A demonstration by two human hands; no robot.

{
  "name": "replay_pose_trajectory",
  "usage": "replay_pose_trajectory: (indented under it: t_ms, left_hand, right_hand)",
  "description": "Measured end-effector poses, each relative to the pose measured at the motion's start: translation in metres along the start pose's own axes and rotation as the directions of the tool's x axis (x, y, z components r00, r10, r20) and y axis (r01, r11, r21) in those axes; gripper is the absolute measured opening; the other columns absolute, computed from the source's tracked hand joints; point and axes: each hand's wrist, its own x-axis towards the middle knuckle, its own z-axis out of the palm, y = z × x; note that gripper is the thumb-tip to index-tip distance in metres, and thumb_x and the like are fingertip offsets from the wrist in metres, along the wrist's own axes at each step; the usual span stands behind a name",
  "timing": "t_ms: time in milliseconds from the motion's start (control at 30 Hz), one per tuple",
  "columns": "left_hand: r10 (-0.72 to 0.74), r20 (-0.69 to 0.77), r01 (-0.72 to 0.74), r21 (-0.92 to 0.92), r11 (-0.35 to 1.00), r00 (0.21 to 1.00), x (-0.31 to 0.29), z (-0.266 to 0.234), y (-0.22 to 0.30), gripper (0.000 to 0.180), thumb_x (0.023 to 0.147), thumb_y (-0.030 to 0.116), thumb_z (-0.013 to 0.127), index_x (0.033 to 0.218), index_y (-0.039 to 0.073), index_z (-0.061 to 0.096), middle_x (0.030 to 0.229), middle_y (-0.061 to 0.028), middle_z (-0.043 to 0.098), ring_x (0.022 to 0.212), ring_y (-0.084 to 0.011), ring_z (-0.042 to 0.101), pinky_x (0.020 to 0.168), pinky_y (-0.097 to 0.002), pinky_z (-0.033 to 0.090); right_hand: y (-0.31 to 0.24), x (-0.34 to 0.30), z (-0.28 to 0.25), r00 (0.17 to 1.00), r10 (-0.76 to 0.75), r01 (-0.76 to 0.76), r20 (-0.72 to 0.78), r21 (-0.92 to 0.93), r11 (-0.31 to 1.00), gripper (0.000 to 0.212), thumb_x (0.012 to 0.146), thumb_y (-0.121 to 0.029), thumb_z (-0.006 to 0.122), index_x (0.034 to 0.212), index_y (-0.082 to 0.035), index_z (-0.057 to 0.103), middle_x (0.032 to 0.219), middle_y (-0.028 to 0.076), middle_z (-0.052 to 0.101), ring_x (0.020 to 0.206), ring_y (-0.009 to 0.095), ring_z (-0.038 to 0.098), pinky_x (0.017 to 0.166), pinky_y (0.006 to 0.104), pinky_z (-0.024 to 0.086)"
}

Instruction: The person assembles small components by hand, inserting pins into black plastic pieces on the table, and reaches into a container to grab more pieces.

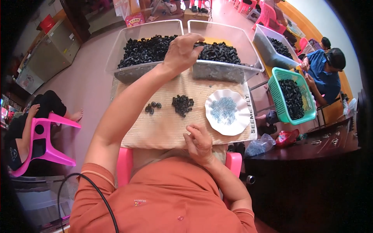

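My left hand [183, 50] reaches over the inner walls of two clear plastic bins. Its fingers point toward the right bin [219, 72], thumb and forefinger apart with nothing visible between them. Small black ring-like parts [218, 52] fill that bin. Near the table's front edge is my right hand [199, 144], fingers curled and thumb close to the forefinger; anything in them is too small to make out. Between the hands, a pile of black parts [182, 105] and a smaller cluster of dark round pieces [153, 105] lie on the cloth-covered table [155, 130].
A white scalloped plate [228, 130] of small clear-bluish pieces sits at the table's right. The left bin [136, 72] also holds black parts. Farther right are a green basket [311, 112], another bin [272, 56] and a seated person [328, 73]. A pink chair [48, 143] stands left.
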Motion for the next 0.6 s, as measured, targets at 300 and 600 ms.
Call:
replay_pose_trajectory:
  t_ms: [300,600]
  left_hand:
    - [-0.198,0.109,0.213,-0.15,0.966,0.974,-0.135,-0.039,-0.012,0.013,0.085,0.004,0.075,0.097,0.003,0.073,0.097,-0.0158,0.074,0.094,-0.0332,0.073,0.081,-0.0395,0.057]
    - [-0.254,0.332,0.293,-0.071,0.954,0.908,-0.185,-0.078,-0.04,0.019,0.084,0.012,0.078,0.099,0.002,0.073,0.094,-0.0174,0.073,0.09,-0.0364,0.071,0.08,-0.0432,0.055]
  right_hand:
    - [0.002,0.006,0.002,0.996,-0.057,0.051,0.072,0.085,0.995,0.023,0.085,0.005,0.074,0.106,-0.002,0.067,0.102,0.017,0.067,0.08,0.032,0.07,0.064,0.0369,0.057]
    - [0.002,-0.004,0.01,0.996,-0.043,0.036,0.078,0.085,0.996,0.019,0.087,0.008,0.073,0.105,0.002,0.068,0.099,0.017,0.069,0.081,0.027,0.069,0.067,0.0318,0.055]
